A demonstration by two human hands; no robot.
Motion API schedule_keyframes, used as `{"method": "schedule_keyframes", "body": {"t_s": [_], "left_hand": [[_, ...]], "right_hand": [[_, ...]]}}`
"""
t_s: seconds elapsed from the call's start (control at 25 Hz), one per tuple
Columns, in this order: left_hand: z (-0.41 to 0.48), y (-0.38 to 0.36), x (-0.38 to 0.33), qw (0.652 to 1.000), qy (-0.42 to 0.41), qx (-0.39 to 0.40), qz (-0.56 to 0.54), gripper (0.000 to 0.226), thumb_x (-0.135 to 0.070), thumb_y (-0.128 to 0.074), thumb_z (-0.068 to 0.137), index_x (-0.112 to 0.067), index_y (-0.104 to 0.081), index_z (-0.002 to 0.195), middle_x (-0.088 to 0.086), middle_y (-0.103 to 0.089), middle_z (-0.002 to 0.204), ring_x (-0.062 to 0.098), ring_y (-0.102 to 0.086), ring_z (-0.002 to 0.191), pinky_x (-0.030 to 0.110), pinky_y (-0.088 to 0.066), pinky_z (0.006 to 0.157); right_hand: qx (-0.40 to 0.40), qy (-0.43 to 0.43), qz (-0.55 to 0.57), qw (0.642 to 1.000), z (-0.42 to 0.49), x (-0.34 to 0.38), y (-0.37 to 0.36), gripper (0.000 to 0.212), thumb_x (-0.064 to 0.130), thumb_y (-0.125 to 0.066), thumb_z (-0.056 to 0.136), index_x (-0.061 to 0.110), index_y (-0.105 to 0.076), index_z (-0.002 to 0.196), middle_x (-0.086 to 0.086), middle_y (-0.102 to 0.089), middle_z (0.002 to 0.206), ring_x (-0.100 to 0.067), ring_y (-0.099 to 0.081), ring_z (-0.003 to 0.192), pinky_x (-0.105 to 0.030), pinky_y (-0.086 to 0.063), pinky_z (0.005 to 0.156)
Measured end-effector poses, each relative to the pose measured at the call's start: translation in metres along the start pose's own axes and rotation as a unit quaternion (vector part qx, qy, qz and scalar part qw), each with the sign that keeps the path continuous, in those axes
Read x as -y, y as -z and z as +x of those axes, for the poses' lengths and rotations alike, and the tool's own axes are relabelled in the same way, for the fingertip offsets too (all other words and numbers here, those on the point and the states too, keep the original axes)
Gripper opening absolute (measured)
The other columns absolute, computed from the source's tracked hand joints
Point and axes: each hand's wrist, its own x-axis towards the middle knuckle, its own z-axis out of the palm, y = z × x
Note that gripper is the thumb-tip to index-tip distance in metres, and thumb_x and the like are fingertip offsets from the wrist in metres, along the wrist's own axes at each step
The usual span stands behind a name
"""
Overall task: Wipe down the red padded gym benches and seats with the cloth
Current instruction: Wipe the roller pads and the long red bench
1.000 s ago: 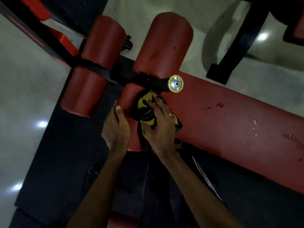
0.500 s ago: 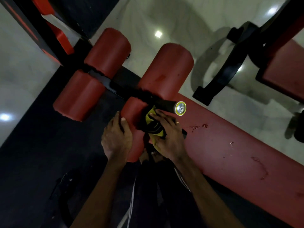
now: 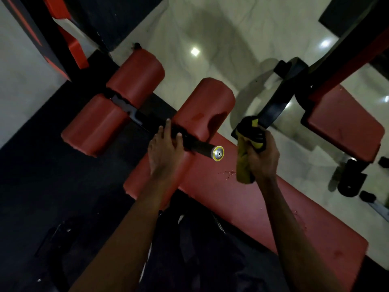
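A long red padded bench (image 3: 252,207) runs from the centre to the lower right, with wet spots near its top end. Two pairs of red foam rollers sit at its head: the nearer pair (image 3: 202,114) and the farther pair (image 3: 117,110), joined by a black bar. My left hand (image 3: 164,152) rests on the lower nearer roller, fingers straight and reaching onto the black bar. My right hand (image 3: 261,157) is lifted above the bench's far edge and grips the bunched yellow and black cloth (image 3: 248,148).
A black handle with a silver and yellow end cap (image 3: 217,153) sticks out between my hands. A second red padded seat (image 3: 345,127) on a black frame stands at the right. Pale glossy floor lies beyond, a dark mat below left, and a red and black machine frame (image 3: 63,39) at the top left.
My right hand has lifted the cloth off the roller and moved right, away from the bar. My left hand has slid up onto the bar. The view has shifted.
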Motion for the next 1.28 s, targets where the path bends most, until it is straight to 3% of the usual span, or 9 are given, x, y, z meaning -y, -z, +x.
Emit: {"method": "schedule_keyframes", "body": {"t_s": [0.12,0.2,0.32,0.56,0.76,0.96,1.08,1.2,1.28], "left_hand": [[0.018,-0.007,-0.010,0.998,-0.032,0.003,0.056,0.064,-0.055,-0.033,0.100,-0.024,-0.027,0.157,0.016,-0.048,0.149,0.034,-0.048,0.134,0.048,-0.038,0.112],[0.018,-0.009,-0.008,0.999,-0.024,-0.006,0.046,0.068,-0.055,-0.035,0.099,-0.017,-0.031,0.155,0.015,-0.051,0.146,0.033,-0.050,0.132,0.046,-0.039,0.110],[0.018,-0.012,-0.007,0.999,-0.002,-0.025,0.046,0.070,-0.052,-0.039,0.098,-0.006,-0.040,0.150,0.017,-0.057,0.140,0.034,-0.053,0.128,0.044,-0.038,0.107],[0.021,-0.011,-0.005,0.999,0.011,-0.033,0.033,0.058,-0.039,-0.046,0.098,-0.008,-0.046,0.148,0.019,-0.064,0.129,0.034,-0.058,0.118,0.042,-0.041,0.104],[0.022,-0.013,-0.004,0.999,0.018,-0.038,0.018,0.062,-0.033,-0.040,0.090,-0.011,-0.048,0.147,0.014,-0.059,0.139,0.032,-0.056,0.124,0.041,-0.041,0.108],[0.023,-0.017,0.002,0.998,0.002,-0.052,0.029,0.060,-0.031,-0.044,0.089,-0.007,-0.052,0.143,0.018,-0.060,0.136,0.037,-0.059,0.118,0.043,-0.044,0.102],[0.024,-0.013,-0.002,0.999,0.004,-0.041,0.016,0.061,-0.035,-0.042,0.090,-0.008,-0.051,0.144,0.017,-0.057,0.139,0.038,-0.057,0.120,0.044,-0.044,0.102],[0.014,-0.006,-0.002,0.999,0.007,-0.019,0.027,0.063,-0.048,-0.033,0.094,-0.010,-0.053,0.140,0.016,-0.053,0.143,0.037,-0.056,0.123,0.045,-0.043,0.104],[-0.004,-0.001,0.012,0.996,0.020,-0.008,0.091,0.067,-0.059,-0.023,0.097,-0.018,-0.047,0.144,0.015,-0.050,0.145,0.035,-0.052,0.129,0.047,-0.038,0.109]], "right_hand": [[0.119,0.143,-0.060,0.981,0.055,0.044,-0.030,0.054,0.023,-0.073,0.080,0.022,-0.059,0.132,0.002,-0.064,0.126,-0.013,-0.059,0.115,-0.032,-0.048,0.099],[0.212,0.244,-0.149,0.935,0.074,0.057,-0.064,0.059,0.035,-0.072,0.081,0.021,-0.056,0.136,-0.004,-0.060,0.134,-0.021,-0.055,0.120,-0.039,-0.044,0.102],[0.227,0.322,-0.253,0.883,0.084,0.050,-0.091,0.064,0.050,-0.064,0.079,0.026,-0.052,0.137,-0.003,-0.055,0.137,-0.029,-0.052,0.123,-0.052,-0.040,0.102],[0.103,0.205,-0.235,0.944,0.108,0.089,-0.114,0.058,0.047,-0.062,0.076,0.022,-0.058,0.128,-0.002,-0.062,0.124,-0.030,-0.052,0.115,-0.043,-0.040,0.098],[0.254,0.413,-0.305,0.820,0.108,0.082,-0.104,0.061,0.046,-0.056,0.077,0.019,-0.058,0.132,-0.005,-0.062,0.128,-0.033,-0.056,0.110,-0.043,-0.043,0.092],[0.107,0.200,-0.292,0.929,0.122,0.098,-0.125,0.053,0.040,-0.062,0.076,0.017,-0.061,0.124,-0.003,-0.064,0.123,-0.031,-0.056,0.110,-0.043,-0.042,0.094],[0.171,0.268,-0.243,0.917,0.100,0.100,-0.118,0.052,0.039,-0.061,0.076,0.018,-0.059,0.124,0.000,-0.063,0.121,-0.026,-0.058,0.108,-0.045,-0.044,0.098],[0.309,0.311,-0.184,0.880,0.123,0.094,-0.081,0.069,0.030,-0.066,0.080,0.012,-0.042,0.142,-0.007,-0.047,0.144,-0.021,-0.051,0.127,-0.038,-0.045,0.104],[0.320,0.302,-0.208,0.874,0.134,0.088,-0.070,0.073,0.023,-0.069,0.084,0.017,-0.036,0.148,-0.007,-0.034,0.157,-0.024,-0.047,0.134,-0.034,-0.047,0.102]]}}
